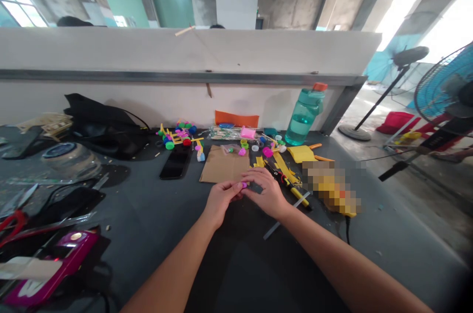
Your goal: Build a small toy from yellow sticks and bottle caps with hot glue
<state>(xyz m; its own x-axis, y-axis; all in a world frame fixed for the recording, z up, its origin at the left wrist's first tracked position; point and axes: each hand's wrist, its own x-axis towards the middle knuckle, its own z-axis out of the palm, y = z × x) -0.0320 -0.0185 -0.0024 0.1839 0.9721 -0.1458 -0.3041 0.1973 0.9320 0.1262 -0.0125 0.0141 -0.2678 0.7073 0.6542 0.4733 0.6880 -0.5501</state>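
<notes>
Item under inspection: a small purple piece [244, 185]; it is held between the two hands, by the near right corner of the brown cardboard [221, 165], over the dark worktop [144, 234]; the clearance beneath it cannot be judged from this angle.

State of the hands: the left hand [220, 200] is nearly closed, thumb and fingers pinched on the piece; the right hand [266, 194] is loosely curved, its thumb and fingers drawn close about the far side of the piece; whether it also grips cannot be told, as the fingers mask most of the item.

Handling assessment: judged by size, the piece should be very light; its material is not confirmed, though it may be small moulded plastic, stiff and rather smooth; if so, breakage is unlikely, while slipping from an off-centre pinch is the chief risk; if softer, a hard squeeze could mark it; the advisable hold is thumb against forefinger on opposite sides, with light pressure, leaving the exposed face free for the other hand.
</notes>
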